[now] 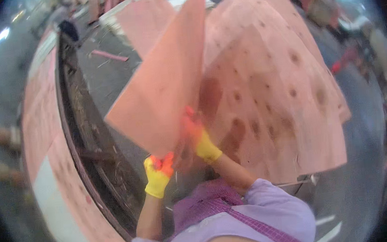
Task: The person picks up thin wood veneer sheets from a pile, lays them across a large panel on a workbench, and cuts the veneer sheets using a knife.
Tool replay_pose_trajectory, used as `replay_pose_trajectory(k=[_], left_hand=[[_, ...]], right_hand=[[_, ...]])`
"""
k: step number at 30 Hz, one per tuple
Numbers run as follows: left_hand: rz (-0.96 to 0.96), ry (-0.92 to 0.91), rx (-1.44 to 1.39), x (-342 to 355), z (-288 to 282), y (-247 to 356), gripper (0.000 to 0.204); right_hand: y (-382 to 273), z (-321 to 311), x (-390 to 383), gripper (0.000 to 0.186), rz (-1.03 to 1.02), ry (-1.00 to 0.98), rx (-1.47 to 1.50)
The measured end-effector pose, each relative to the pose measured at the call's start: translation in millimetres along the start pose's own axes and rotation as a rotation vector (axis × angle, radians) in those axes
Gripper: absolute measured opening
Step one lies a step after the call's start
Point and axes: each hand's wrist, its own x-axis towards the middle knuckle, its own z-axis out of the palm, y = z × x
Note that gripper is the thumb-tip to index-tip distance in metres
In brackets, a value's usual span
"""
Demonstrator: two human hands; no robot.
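Note:
A thin pinkish-orange sheet of wood veneer [158, 83] stands tilted up in front of me. My left hand [158, 173], in a yellow glove with orange fingers, is closed on its lower corner. By the sheet's lower right edge is my right hand [200, 137], gloved the same way. Motion smears its fingers, so whether they grip the sheet cannot be made out. To the right lies a large pile of veneer sheets [274, 110] with dark knots and brown stains, partly hidden behind the raised sheet.
A long, low stack with pink sheets [65, 163] runs down the left side, beside a dark gap with wooden bars [98, 155]. Another pink sheet [145, 22] lies on a pale pile at the back. A pink strip [109, 55] lies on the grey floor [108, 77].

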Motion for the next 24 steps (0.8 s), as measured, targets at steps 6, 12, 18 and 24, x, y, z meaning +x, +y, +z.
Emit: replay_pose_trajectory(k=[6, 12, 18, 24], left_hand=[[0.371, 0.0, -0.075, 0, -70, 25, 0.012], [-0.085, -0.291, -1.009, -9, -152, -8, 0.045], [0.102, -0.041, -0.556, 0, -221, 45, 0.029], [0.124, 0.13, -0.704, 29, -260, -5, 0.033]], right_hand=[[69, 18, -6, 0.034, -0.027, -0.016, 0.155], [173, -10, -19, 0.041, 0.424, -0.021, 0.159], [237, -50, 44, 0.033, 0.595, 0.04, 0.295], [256, -67, 124, 0.047, 0.603, 0.29, 0.352]])
